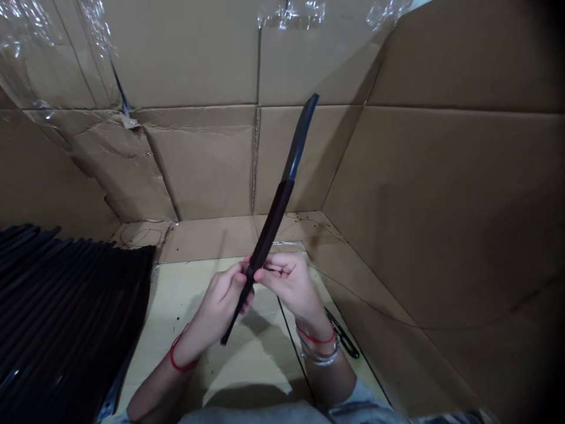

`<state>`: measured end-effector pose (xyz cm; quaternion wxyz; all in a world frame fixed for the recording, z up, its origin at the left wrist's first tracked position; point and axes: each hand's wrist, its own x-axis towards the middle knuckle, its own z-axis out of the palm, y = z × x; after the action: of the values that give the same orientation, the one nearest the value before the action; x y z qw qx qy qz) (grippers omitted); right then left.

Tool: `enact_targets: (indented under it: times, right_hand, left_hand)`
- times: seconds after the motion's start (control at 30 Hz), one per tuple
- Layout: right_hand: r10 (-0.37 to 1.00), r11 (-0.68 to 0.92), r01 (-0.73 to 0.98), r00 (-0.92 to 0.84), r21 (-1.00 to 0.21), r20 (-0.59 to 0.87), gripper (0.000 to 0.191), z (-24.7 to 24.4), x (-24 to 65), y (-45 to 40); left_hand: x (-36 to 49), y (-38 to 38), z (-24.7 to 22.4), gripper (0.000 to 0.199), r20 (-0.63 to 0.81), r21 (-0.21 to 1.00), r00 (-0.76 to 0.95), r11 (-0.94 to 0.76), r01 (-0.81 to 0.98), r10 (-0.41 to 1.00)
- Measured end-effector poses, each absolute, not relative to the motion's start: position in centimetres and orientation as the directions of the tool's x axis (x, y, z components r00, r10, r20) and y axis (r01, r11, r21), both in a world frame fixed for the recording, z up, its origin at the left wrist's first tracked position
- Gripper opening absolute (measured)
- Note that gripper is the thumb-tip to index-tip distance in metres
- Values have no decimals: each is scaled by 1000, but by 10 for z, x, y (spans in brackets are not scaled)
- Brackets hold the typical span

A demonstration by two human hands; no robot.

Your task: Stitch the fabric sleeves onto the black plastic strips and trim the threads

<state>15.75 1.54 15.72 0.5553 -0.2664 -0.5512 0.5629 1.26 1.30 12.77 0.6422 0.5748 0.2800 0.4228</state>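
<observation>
A long, narrow dark strip (273,218) stands tilted in front of me, its top leaning right. Its lower part is dark maroon, while the upper end looks blue-grey and slightly curved; I cannot tell what kind of part it is. My left hand (225,291) is closed around the lower section, thumb on the near face. From the other side my right hand (289,280) pinches the strip's edge between thumb and curled fingers. The strip's bottom tip pokes out below my left hand.
At left lies a large pile of similar dark strips (79,318). A black looped handle (348,344) sits beside my right wrist. Cardboard walls (198,159) with clear tape enclose the pale work surface (172,294). A thin thread (375,309) runs along the right side.
</observation>
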Motion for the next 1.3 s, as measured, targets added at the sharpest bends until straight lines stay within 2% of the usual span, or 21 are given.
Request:
enact_targets:
  times: [0.03, 0.1, 0.23, 0.37, 0.47, 0.57, 0.63, 0.73, 0.8, 0.83, 0.97, 1.1, 1.2, 1.3]
  right_hand:
    - [934, 259, -301, -164, -918, 318, 32, 159, 155, 15]
    - [943, 302, -251, -62, -920, 327, 29, 162, 151, 14]
    - [953, 286, -235, -35, -929, 302, 25, 161, 144, 12]
    - [957, 267, -286, -35, -920, 289, 24, 157, 144, 12]
    - [939, 329, -269, -10, -905, 344, 28, 157, 144, 12]
    - [921, 387, -199, 30, -900, 389, 34, 157, 142, 11]
    - [919, 391, -137, 108, -910, 379, 34, 156, 140, 12]
    - [920, 372, -111, 173, -922, 351, 32, 154, 136, 14]
    - [933, 357, -146, 105, -923, 344, 30, 153, 136, 15]
    - [935, 355, -160, 62, -921, 350, 28, 154, 137, 16]
    - [929, 365, -213, 21, -906, 370, 23, 154, 142, 17]
    - [934, 338, -312, -4, -888, 357, 23, 149, 144, 23]
    - [938, 297, -362, -62, -884, 341, 28, 147, 145, 27]
    - [929, 222, -358, -205, -907, 308, 32, 150, 149, 27]
  left_hand:
    - [15, 12, 129, 57, 144, 978, 419, -66, -196, 897]
    - [19, 10, 130, 58, 130, 972, 387, -41, -229, 913]
    - [21, 8, 130, 54, 55, 907, 505, 168, -386, 861]
    - [21, 10, 128, 51, 105, 826, 587, 258, -501, 803]
    - [20, 15, 126, 49, 195, 729, 697, 373, -574, 690]
    - [18, 26, 123, 52, 203, 700, 812, 499, -511, 547]
    - [18, 34, 121, 55, 110, 795, 797, 428, -429, 594]
    - [19, 38, 120, 54, 81, 931, 509, 116, -345, 857]
    - [20, 33, 122, 51, 113, 936, 335, 13, -351, 935]
    - [21, 30, 124, 50, 107, 924, 310, 20, -383, 945]
    - [21, 15, 130, 45, 61, 848, 375, 150, -508, 925]
    - [20, 10, 135, 43, 33, 803, 393, 210, -558, 919]
    - [17, 15, 136, 45, -20, 773, 515, 340, -535, 857]
    - [11, 24, 134, 53, -64, 785, 734, 489, -381, 676]
